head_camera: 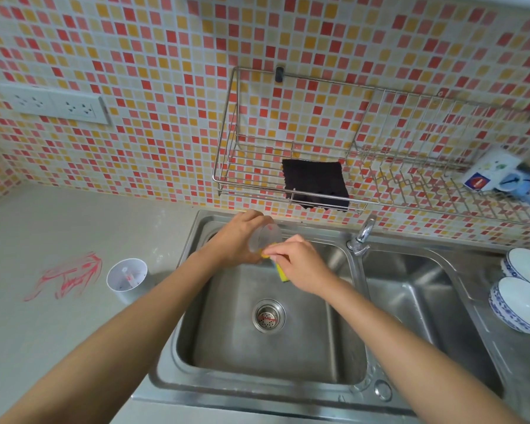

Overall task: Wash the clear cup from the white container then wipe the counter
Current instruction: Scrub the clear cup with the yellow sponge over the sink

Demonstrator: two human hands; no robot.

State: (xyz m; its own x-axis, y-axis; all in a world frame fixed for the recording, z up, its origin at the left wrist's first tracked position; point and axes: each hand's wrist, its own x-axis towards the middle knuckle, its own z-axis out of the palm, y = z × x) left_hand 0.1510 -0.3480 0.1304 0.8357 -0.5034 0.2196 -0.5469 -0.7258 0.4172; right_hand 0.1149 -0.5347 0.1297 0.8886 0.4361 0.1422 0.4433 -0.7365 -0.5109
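Observation:
Over the left basin of the steel sink (pixel 343 374), my left hand (pixel 239 237) grips the clear cup (pixel 268 237), tilted with its mouth toward the right. My right hand (pixel 300 264) holds a yellow and green sponge (pixel 280 270) pressed against the cup's rim. The white container (pixel 126 278) stands on the counter (pixel 58 228) left of the sink, with small items inside. Red scribbled marks (pixel 71 275) stain the counter beside it. A black cloth (pixel 315 183) hangs in the wire wall rack (pixel 227 154) above the sink.
The tap (pixel 361 237) rises between the two basins, just right of my hands. Blue and white bowls (pixel 517 301) sit on the right drainboard. Cups lie in the rack's right end (pixel 493 175). A wall socket (pixel 58 107) is at the left. The drain strainer (pixel 269 315) lies below my hands.

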